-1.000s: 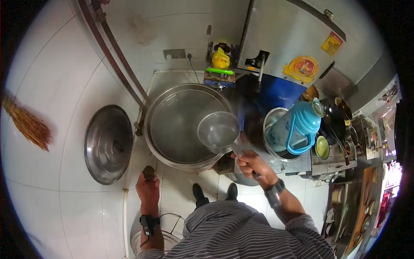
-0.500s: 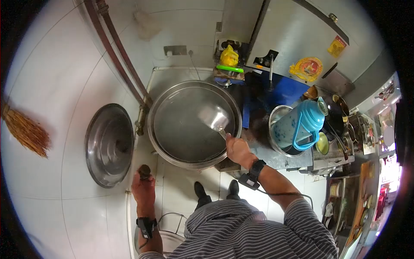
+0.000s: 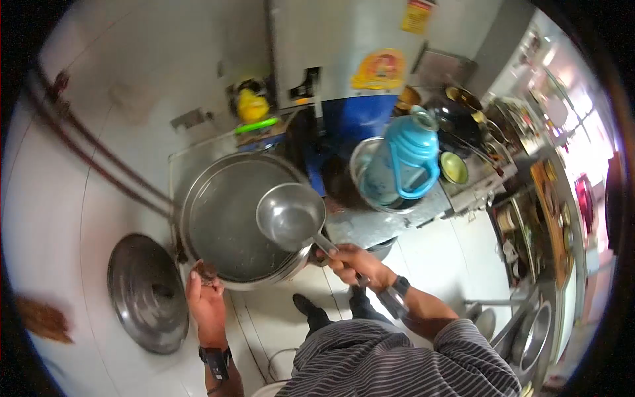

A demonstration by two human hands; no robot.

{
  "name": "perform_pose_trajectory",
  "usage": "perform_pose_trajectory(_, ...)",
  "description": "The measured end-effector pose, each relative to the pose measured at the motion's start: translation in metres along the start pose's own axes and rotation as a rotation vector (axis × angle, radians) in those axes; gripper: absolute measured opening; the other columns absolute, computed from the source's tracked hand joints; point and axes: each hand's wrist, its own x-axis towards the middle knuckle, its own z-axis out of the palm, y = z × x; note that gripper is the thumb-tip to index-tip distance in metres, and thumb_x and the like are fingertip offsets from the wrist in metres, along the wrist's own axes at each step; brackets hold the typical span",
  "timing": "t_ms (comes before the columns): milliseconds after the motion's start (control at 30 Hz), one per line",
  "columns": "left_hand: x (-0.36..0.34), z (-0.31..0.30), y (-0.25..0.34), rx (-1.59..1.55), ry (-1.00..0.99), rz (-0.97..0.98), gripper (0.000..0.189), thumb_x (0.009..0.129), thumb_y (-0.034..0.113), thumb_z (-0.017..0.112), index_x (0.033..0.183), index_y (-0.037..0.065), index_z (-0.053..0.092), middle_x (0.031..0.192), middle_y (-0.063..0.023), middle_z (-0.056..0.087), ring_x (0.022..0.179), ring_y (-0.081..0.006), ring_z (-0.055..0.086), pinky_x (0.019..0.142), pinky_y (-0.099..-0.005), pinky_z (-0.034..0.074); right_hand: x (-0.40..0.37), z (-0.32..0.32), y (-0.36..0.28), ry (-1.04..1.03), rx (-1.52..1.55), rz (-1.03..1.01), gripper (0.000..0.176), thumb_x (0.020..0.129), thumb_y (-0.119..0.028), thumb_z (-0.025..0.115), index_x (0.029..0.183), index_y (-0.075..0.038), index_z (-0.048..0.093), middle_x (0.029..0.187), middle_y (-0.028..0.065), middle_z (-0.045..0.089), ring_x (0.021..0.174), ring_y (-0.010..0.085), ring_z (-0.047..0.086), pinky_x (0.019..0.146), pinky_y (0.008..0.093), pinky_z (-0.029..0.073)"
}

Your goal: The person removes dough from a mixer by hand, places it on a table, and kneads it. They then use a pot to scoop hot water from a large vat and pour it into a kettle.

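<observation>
My right hand (image 3: 360, 266) is wrapped around the handle of a metal ladle (image 3: 291, 215). The ladle's bowl hangs over the right side of a large steel pot (image 3: 186, 221) of cloudy liquid. My left hand (image 3: 208, 308) grips a small brown stopper (image 3: 206, 272), which looks like cork, near the pot's lower left rim. A light blue thermos flask (image 3: 411, 155) stands tilted in a metal basin (image 3: 358, 169) right of the pot; its top shows no stopper. Against the wall at left leans a round metal lid (image 3: 147, 294).
Brown pipes (image 3: 109, 152) run along the left wall, near a straw broom (image 3: 43, 319). A yellow bag (image 3: 252, 106) sits behind the pot. At right are a green bowl (image 3: 454, 168), a wok (image 3: 453, 122) and metal pans (image 3: 532, 337) lower down.
The ladle has risen out of the pot's liquid and moved toward the pot's right side. My view has turned right, and my left hand is now nearer the pot rim with the stopper.
</observation>
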Motion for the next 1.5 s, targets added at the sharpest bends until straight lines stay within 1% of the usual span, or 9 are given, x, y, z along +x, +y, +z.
perform_pose_trajectory(300, 0.007, 0.164, -0.041, 0.228, -0.303, -0.024, 0.033, 0.096, 0.027, 0.05, 0.12, 0.004, 0.053, 0.096, -0.0038, 0.054, 0.075, -0.0142, 0.049, 0.06, -0.0248, 0.038, -0.228, -0.087, 0.02, 0.085, 0.232, -0.308, 0.034, 0.097, -0.016, 0.048, 0.122, 0.007, 0.046, 0.063, -0.0025, 0.038, 0.041, 0.0038, 0.03, 0.035, 0.0201, 0.024)
perform_pose_trajectory(733, 0.029, 0.451, -0.169, 0.546, -0.622, 0.139, 0.03, 0.093, 0.016, 0.058, 0.117, -0.002, 0.055, 0.087, -0.004, 0.058, 0.067, -0.0096, 0.05, 0.059, -0.024, 0.041, -0.406, -0.204, 0.062, 0.746, 0.427, -0.648, 0.028, 0.093, -0.017, 0.052, 0.113, 0.002, 0.049, 0.058, -0.0014, 0.037, 0.037, 0.0052, 0.03, 0.032, 0.0223, 0.025)
perform_pose_trajectory(933, 0.088, 0.501, -0.204, 1.246, -0.703, 0.824, 0.039, 0.078, 0.02, 0.071, 0.108, -0.002, 0.061, 0.092, -0.0115, 0.06, 0.085, -0.0237, 0.059, 0.077, -0.0331, 0.048, -0.41, -0.215, 0.086, 0.796, 0.562, -0.791, 0.027, 0.093, -0.016, 0.052, 0.114, 0.0, 0.049, 0.057, -0.0018, 0.036, 0.035, 0.0055, 0.029, 0.03, 0.0223, 0.024)
perform_pose_trajectory(967, 0.083, 0.509, -0.203, 1.303, -0.704, 0.798, 0.037, 0.073, 0.019, 0.072, 0.103, 0.0, 0.064, 0.097, -0.016, 0.059, 0.09, -0.031, 0.057, 0.081, -0.0375, 0.047, -0.409, -0.212, 0.083, 0.842, 0.584, -0.789, 0.026, 0.093, -0.016, 0.051, 0.113, 0.0, 0.049, 0.056, -0.0022, 0.035, 0.035, 0.0051, 0.028, 0.029, 0.0223, 0.024)
perform_pose_trajectory(1133, 0.109, 0.501, -0.209, 1.404, -0.92, 0.866, 0.031, 0.072, 0.017, 0.073, 0.098, 0.001, 0.067, 0.091, -0.0168, 0.058, 0.088, -0.0327, 0.057, 0.081, -0.0383, 0.046, -0.405, -0.202, 0.071, 0.993, 0.637, -0.724, 0.022, 0.094, -0.011, 0.046, 0.112, -0.001, 0.051, 0.056, -0.006, 0.032, 0.036, 0.0016, 0.022, 0.03, 0.0199, 0.02)
perform_pose_trajectory(1233, 0.107, 0.504, -0.209, 1.345, -0.96, 0.506, 0.034, 0.076, 0.009, 0.07, 0.109, -0.001, 0.065, 0.095, -0.0143, 0.061, 0.092, -0.0276, 0.057, 0.086, -0.0382, 0.045, -0.405, -0.204, 0.066, 0.938, 0.729, -0.661, 0.018, 0.095, -0.011, 0.048, 0.112, -0.008, 0.055, 0.059, -0.0088, 0.034, 0.043, 0.0009, 0.03, 0.035, 0.018, 0.025)
perform_pose_trajectory(1333, 0.121, 0.495, -0.219, 1.426, -0.959, 1.037, 0.031, 0.086, 0.017, 0.061, 0.112, 0.0, 0.064, 0.098, -0.0149, 0.061, 0.092, -0.0281, 0.058, 0.084, -0.0364, 0.047, -0.403, -0.209, 0.068, 0.753, 0.71, -0.782, 0.025, 0.097, -0.016, 0.047, 0.119, -0.004, 0.049, 0.064, -0.0067, 0.037, 0.044, 0.0017, 0.031, 0.035, 0.0184, 0.028)
perform_pose_trajectory(1433, 0.142, 0.5, -0.212, 1.648, -1.03, 0.942, 0.042, 0.094, 0.032, 0.056, 0.123, 0.002, 0.059, 0.112, -0.0201, 0.058, 0.101, -0.0308, 0.057, 0.089, -0.0386, 0.045, -0.396, -0.211, 0.063, 0.775, 0.641, -0.857, 0.026, 0.097, -0.017, 0.047, 0.119, -0.003, 0.049, 0.064, -0.006, 0.037, 0.044, 0.0011, 0.031, 0.035, 0.0174, 0.03)
perform_pose_trajectory(1500, 0.073, 0.514, -0.2, 1.227, -1.057, 1.577, 0.032, 0.091, 0.024, 0.056, 0.108, -0.004, 0.061, 0.09, -0.0166, 0.064, 0.074, -0.0286, 0.059, 0.07, -0.0385, 0.048, -0.393, -0.212, 0.06, 0.747, 0.628, -0.826, 0.027, 0.098, -0.017, 0.046, 0.121, -0.003, 0.048, 0.065, -0.0057, 0.039, 0.044, 0.0006, 0.034, 0.035, 0.0172, 0.031)
